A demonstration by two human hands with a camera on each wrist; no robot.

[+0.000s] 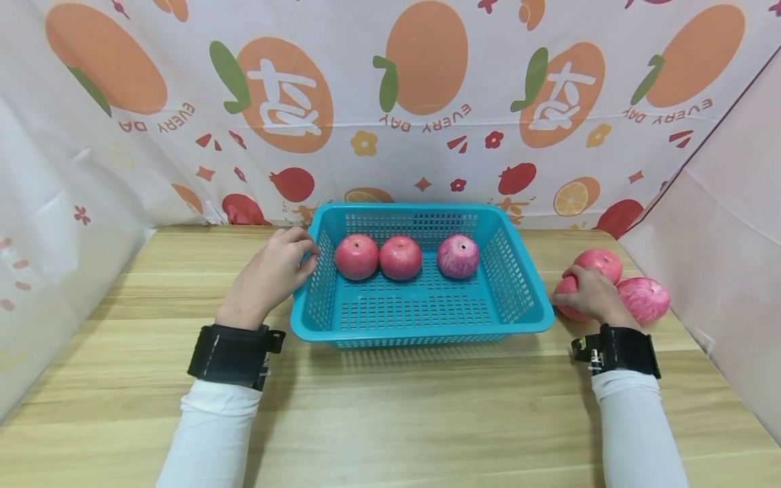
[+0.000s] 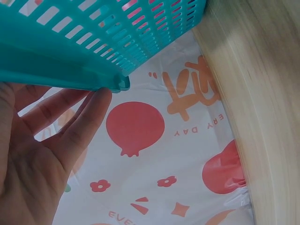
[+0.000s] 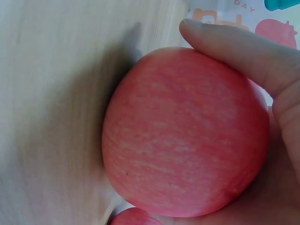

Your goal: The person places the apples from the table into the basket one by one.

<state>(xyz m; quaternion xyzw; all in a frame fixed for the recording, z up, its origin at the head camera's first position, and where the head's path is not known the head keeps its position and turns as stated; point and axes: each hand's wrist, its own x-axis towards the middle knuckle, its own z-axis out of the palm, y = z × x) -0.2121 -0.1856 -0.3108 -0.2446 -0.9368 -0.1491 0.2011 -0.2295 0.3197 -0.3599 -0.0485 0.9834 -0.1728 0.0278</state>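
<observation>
hands at a perforated blue basket (image 1: 421, 336) and a red apple (image 3: 183, 136) on a wooden table (image 1: 421, 413). the left hand (image 1: 268, 274) touches the basket's left rim with its fingertips; whether it pinches the rim cannot be told. the right hand (image 1: 594, 295), well apart from it, curls fingers and thumb round the apple, right of the basket. just beside lie a second red apple (image 1: 603, 263) and a streaked pink fruit (image 1: 647, 299). inside the basket, two red apples (image 1: 356, 257) sit left of a purple-streaked fruit (image 1: 457, 259). behind hangs a fruit-printed cloth (image 1: 360, 88).
</observation>
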